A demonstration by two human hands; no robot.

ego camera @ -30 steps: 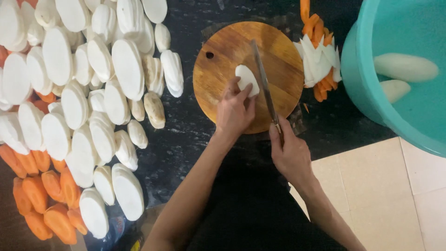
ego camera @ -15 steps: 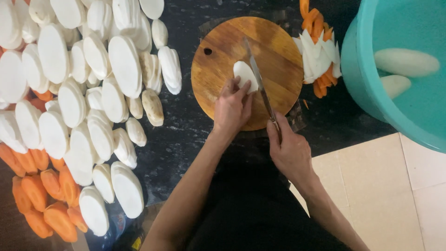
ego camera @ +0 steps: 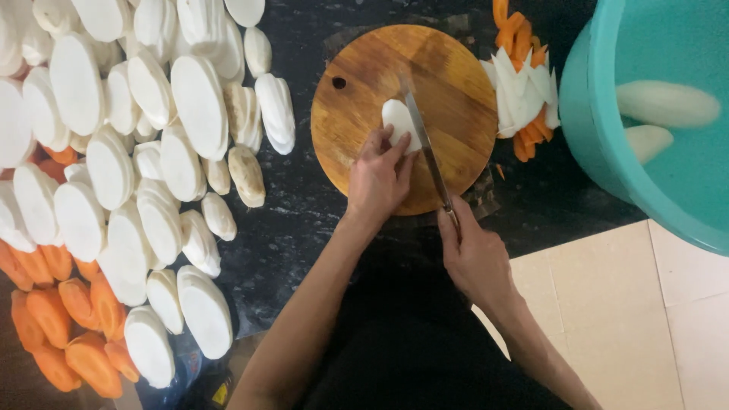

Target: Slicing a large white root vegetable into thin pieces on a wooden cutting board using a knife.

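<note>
Knife (ego camera: pixel 425 148) lower; radishes (ego camera: pixel 667 103) in tub (ego camera: pixel 588 114)

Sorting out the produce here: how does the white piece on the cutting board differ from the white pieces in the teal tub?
The white piece on the board is a short cut chunk, held by the left hand beside the knife. The pieces in the tub are long, whole and lie in water, untouched. Both are pale white.

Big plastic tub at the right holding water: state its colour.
Teal plastic tub, clearest in the head view.
</note>
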